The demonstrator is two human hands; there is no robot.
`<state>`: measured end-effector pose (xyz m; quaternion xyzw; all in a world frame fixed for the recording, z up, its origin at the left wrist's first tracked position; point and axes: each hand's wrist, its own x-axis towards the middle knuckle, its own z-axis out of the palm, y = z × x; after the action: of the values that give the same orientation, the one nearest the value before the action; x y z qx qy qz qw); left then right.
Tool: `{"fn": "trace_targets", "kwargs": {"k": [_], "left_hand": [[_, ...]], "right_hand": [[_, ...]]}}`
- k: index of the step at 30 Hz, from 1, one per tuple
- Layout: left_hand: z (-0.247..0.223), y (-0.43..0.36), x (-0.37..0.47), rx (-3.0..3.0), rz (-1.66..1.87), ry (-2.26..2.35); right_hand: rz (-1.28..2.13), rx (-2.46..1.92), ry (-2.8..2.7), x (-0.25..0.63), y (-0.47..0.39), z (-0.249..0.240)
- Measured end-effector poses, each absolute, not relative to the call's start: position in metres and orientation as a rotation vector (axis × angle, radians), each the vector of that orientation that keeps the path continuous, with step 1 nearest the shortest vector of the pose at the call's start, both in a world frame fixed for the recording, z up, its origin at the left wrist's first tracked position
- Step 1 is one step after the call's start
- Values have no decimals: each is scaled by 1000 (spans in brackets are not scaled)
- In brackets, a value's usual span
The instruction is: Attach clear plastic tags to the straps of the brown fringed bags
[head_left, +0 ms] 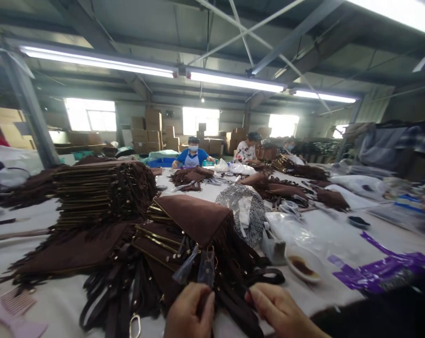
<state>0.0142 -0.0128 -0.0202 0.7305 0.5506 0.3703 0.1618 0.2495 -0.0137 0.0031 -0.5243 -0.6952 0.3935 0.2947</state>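
Note:
My left hand (190, 311) is closed at the bottom middle, thumb against the curled fingers; what lies between them is hidden. To its right my right hand (279, 305) pinches with thumb and forefinger, and a small dark bit at the fingertips is too small to name. Both hands are over dark brown straps (235, 305) at the near side of a pile of brown fringed bags (194, 216) with gold zippers. Clear plastic pieces (207, 267) hang by metal clips just above my left hand. A loose gold-coloured clasp (135, 326) lies left of it.
A tall stack of brown bags (88, 192) stands at left, a pink comb (17, 312) in front. Right are a patterned roll (258, 213), a white dish (304, 264) with brown liquid and purple plastic (384, 270). Several co-workers, one in blue (192, 156), sit across the table.

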Motion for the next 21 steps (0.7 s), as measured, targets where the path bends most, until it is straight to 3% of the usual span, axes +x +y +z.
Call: {"fn": "trace_targets", "kwargs": {"k": [4,10,21], "left_hand": [[-1,19,22,2091,1287,1759],[-1,47,40,2045,1255,1919],[7,46,41,1760,1329,1798]], "right_hand": [[914,-1399,-1787,230,3,23],[1029,-1299,-1699,209,28,23],[1376,-1271,-1443,187,64,22]]}}
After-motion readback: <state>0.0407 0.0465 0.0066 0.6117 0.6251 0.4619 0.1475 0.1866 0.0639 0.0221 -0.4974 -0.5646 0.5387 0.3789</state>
